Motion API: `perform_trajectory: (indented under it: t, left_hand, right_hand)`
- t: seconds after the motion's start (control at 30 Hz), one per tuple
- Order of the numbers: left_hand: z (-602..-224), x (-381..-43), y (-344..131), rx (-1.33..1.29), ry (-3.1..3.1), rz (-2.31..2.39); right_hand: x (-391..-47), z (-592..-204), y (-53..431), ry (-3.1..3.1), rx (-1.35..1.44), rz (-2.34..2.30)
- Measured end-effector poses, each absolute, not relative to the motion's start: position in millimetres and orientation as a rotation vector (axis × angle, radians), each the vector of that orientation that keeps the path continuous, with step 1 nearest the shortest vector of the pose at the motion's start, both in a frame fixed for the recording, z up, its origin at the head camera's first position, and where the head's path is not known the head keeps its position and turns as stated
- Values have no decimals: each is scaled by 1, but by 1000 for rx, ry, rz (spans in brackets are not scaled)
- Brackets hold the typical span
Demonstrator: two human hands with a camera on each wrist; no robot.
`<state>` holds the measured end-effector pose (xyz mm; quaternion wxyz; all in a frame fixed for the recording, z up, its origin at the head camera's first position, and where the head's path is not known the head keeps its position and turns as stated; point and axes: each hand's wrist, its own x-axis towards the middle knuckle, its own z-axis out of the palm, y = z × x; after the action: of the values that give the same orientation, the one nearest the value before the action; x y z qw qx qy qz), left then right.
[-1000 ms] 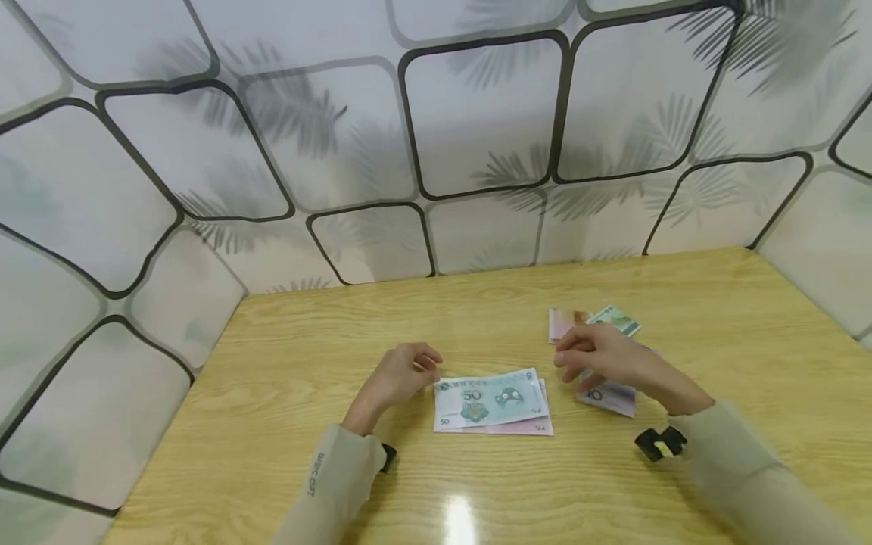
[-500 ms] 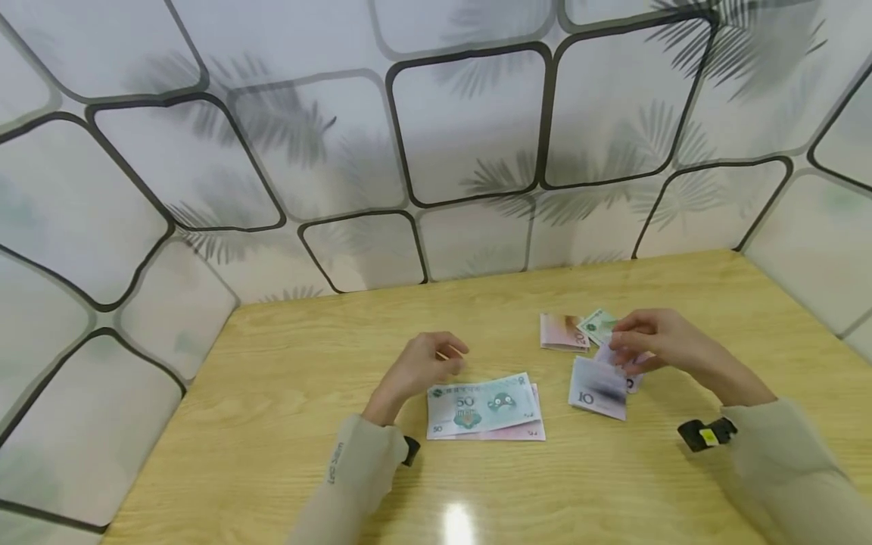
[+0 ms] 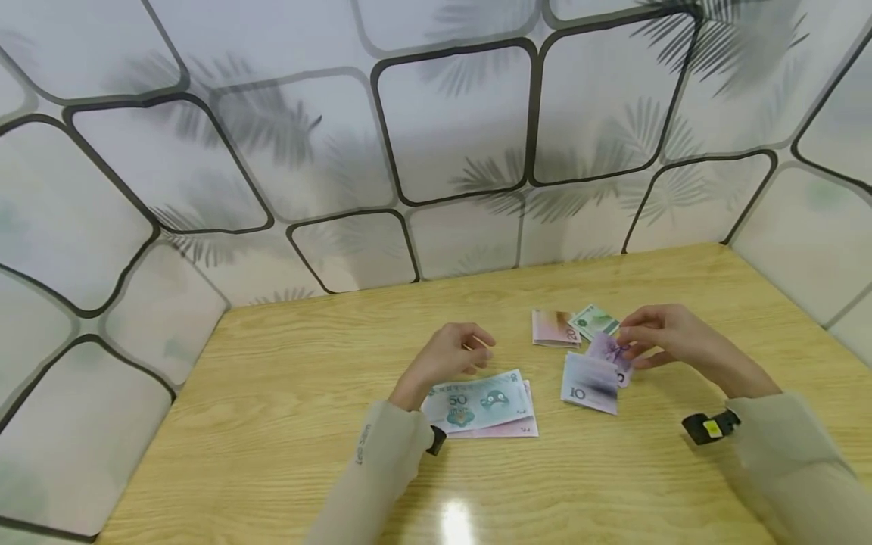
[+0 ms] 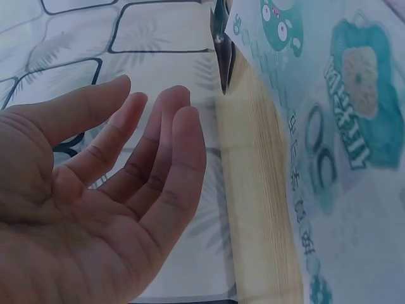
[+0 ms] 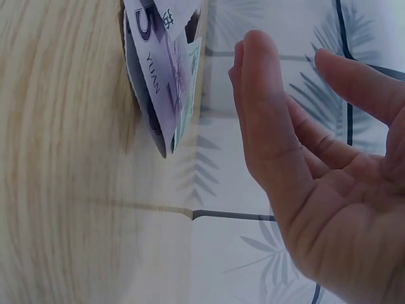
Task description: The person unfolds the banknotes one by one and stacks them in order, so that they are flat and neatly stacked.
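My left hand [image 3: 446,359] hovers by the upper edge of a green 50 play banknote [image 3: 480,401], its fingers loosely bent around nothing. Under that note, a pink banknote [image 3: 526,431] peeks out along the bottom and right. My right hand [image 3: 671,339] is beside the folded purple 5 yuan note [image 3: 606,347]; its fingertips overlap that note in the head view. The right wrist view has the same hand [image 5: 316,139] apart from the notes with bare fingers. A folded bluish-purple 10 note [image 3: 587,382] lies in front, overlapping the 5 note.
Behind these lie a folded brownish-pink 20 note [image 3: 553,327] and a green note [image 3: 591,321], their edges overlapping. The wooden table [image 3: 306,393] ends at patterned wall panels [image 3: 456,129] at the back and sides. Both wrists wear a small black camera strap [image 3: 710,428].
My right hand has moved right, off the 10 note to beside the 5 note. My left hand has shifted right over the upper edge of the 50 note. The head view has turned slightly.
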<state>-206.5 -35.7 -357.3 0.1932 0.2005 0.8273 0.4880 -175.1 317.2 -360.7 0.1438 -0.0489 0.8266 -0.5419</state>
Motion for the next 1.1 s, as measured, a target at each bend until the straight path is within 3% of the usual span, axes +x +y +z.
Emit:
perform_trajectory:
  t: [1.1]
  left_hand:
    - [-369, -236, 11, 332, 2169, 1583]
  right_hand:
    - [-203, -366, 296, 2315, -141, -1580]
